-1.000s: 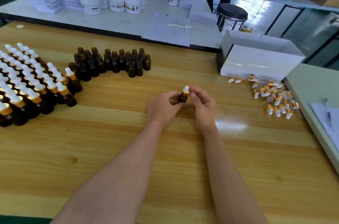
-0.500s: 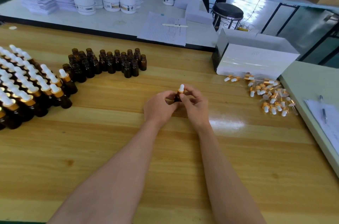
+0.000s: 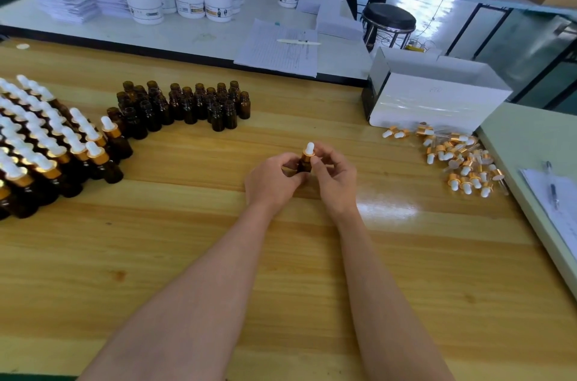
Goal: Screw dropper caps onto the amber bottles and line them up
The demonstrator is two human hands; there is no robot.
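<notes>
Head camera view, looking down at a pale wooden table (image 3: 281,255). Both of my bare forearms reach forward to the middle of it. My left hand (image 3: 274,177) curls its fingers round a small amber glass bottle (image 3: 303,164), holding it upright just above the tabletop. My right hand (image 3: 335,180) pinches the gold collar of the white-bulbed dropper cap (image 3: 309,149) that sits on the bottle's neck; the white bulb pokes up between my two hands.

At the far left stand tight rows of capped amber bottles with white bulbs and gold collars (image 3: 46,146). Just right of them, farther back, is a cluster of open amber bottles without caps (image 3: 187,105). To the right lies a loose pile of gold-and-white dropper caps (image 3: 462,162), just in front of an open white cardboard box (image 3: 437,99).
</notes>
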